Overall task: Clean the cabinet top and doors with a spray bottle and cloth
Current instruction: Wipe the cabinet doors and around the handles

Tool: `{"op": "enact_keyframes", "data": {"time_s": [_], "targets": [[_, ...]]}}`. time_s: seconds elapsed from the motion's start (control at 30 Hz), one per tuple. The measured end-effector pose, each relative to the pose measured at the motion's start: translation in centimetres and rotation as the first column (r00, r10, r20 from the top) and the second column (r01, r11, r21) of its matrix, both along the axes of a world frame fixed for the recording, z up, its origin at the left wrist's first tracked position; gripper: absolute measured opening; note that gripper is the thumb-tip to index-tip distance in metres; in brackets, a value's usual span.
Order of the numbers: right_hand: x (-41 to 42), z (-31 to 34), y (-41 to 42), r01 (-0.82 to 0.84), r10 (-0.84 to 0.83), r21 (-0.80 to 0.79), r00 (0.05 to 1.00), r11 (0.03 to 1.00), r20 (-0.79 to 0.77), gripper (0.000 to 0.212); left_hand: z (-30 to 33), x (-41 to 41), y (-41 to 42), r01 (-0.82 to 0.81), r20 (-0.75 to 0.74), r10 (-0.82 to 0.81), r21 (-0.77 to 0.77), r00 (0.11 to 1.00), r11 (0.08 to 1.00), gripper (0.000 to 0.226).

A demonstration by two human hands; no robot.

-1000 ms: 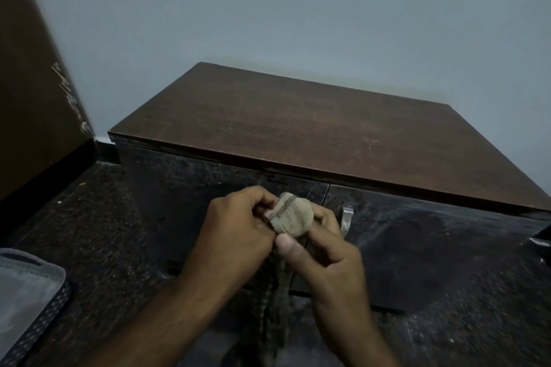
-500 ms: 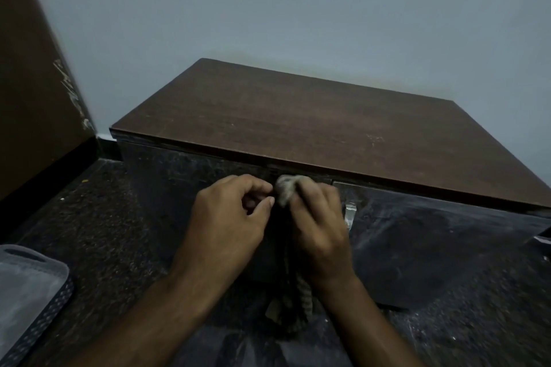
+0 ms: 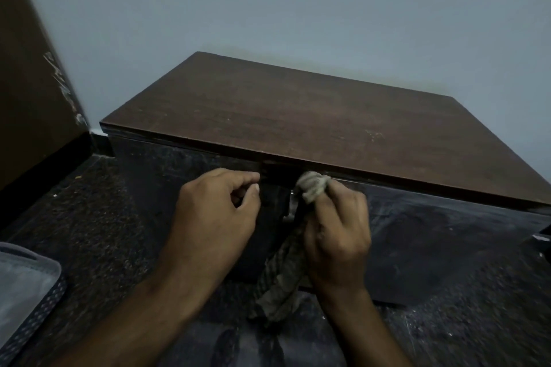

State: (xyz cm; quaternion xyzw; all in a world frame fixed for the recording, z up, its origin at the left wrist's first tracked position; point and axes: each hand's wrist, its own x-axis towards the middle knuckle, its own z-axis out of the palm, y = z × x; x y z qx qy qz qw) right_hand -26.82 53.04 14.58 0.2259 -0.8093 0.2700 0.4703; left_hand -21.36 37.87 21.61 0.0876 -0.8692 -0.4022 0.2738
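We're looking down at the cabinet [image 3: 298, 116] against the wall, brown top bare. Right hand [image 3: 337, 232] grips the cloth [image 3: 286, 271]: a bunched pale end sticks out above the fingers right under the top's front edge, near where the 2 doors meet, and the striped rest hangs below the hand in front of the right door [image 3: 432, 241]. Left hand [image 3: 214, 217] sits just beside it at the left door [image 3: 179, 182], fingers curled with the thumb against them; we can't tell if it pinches anything. Doors look dusty and streaked. Grey tray [image 3: 26, 292] on the floor far left.
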Motion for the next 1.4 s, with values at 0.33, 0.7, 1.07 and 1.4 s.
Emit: {"op": "enact_keyframes", "data": {"time_s": [0.33,0.7,1.07,1.4], "targets": [[0.7,-1.6,-1.0,0.018,0.002,-0.176,0.993,0.984,0.116,0.019,-0.8,-0.3,-0.2,0.056,0.076,-0.058,0.023,0.995,0.998,0.019],[1.3,-3.0,-1.3,0.024,0.022,-0.176,0.966,0.984,0.256,0.017,-1.0,-0.2,0.2,0.071,0.109,-0.063,-0.072,0.992,0.995,0.019],[2.2,-1.8,-1.6,-0.105,0.106,-0.016,0.977,0.994,0.184,0.033,-0.6,-0.1,-0.6,0.021,0.149,-0.005,-0.109,0.989,0.994,0.028],[2.5,-1.8,-0.9,-0.093,0.072,0.099,0.976,0.991,0.205,0.033,0.1,0.5,-0.4,0.001,0.177,0.014,-0.088,0.984,0.996,0.022]]}}
